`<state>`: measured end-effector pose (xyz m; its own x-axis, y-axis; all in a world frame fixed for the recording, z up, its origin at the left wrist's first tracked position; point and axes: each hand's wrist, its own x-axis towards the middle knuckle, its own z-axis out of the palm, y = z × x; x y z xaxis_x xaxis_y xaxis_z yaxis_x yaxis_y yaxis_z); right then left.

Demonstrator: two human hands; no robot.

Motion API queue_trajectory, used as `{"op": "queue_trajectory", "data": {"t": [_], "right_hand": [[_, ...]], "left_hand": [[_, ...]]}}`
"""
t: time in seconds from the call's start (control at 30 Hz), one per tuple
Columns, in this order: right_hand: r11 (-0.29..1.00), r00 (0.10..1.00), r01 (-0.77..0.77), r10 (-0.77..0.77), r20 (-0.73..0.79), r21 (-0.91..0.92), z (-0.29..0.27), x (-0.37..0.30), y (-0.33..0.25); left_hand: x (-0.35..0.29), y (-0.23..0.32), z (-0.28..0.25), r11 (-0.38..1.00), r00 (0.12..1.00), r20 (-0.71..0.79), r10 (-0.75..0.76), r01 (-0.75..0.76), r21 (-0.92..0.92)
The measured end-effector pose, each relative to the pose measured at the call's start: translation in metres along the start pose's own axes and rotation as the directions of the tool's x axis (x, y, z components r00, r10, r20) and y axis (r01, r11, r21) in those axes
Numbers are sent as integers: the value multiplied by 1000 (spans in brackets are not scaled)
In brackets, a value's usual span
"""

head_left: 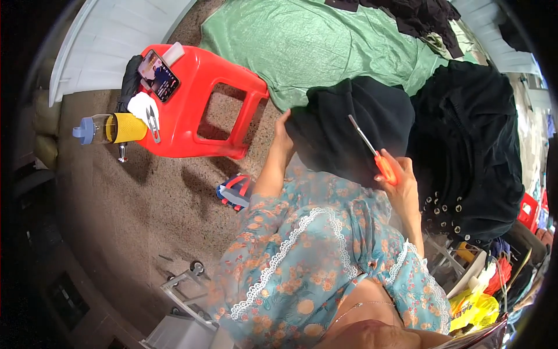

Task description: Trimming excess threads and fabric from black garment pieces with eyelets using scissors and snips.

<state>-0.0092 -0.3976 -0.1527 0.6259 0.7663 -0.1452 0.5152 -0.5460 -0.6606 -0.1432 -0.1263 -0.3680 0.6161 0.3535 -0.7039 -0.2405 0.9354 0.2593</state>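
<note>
Nearest me, my right hand (401,180) has its grip wrapped tight around the orange handles of the scissors (372,152), blades pointing up-left across the black garment (349,131). My left hand (283,136) pinches that garment's left edge, fingers tucked behind the cloth. More black fabric (471,151) bunches close on the right. To the left I see open floor (145,203), then the red stool (203,104) carrying a phone (158,74). Farthest off, the green sheet (314,46) spreads out.

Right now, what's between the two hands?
The black cloth. The left hand grips its edge, the right hand holds orange scissors over it, in the head view.
</note>
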Motion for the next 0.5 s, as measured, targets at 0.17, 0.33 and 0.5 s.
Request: {"op": "queue_trajectory", "data": {"t": [0.17, 0.33, 0.5], "right_hand": [[995, 997, -57, 53, 57, 78, 9, 9, -14], [998, 989, -5, -5, 145, 67, 9, 21, -28], [1000, 992, 3, 0, 124, -22, 12, 53, -40]], "left_hand": [[54, 73, -23, 964, 966, -9, 257, -257, -62], [68, 132, -17, 881, 885, 2, 467, -465, -87], [52, 133, 55, 885, 818, 372, 440, -464, -26]]}}
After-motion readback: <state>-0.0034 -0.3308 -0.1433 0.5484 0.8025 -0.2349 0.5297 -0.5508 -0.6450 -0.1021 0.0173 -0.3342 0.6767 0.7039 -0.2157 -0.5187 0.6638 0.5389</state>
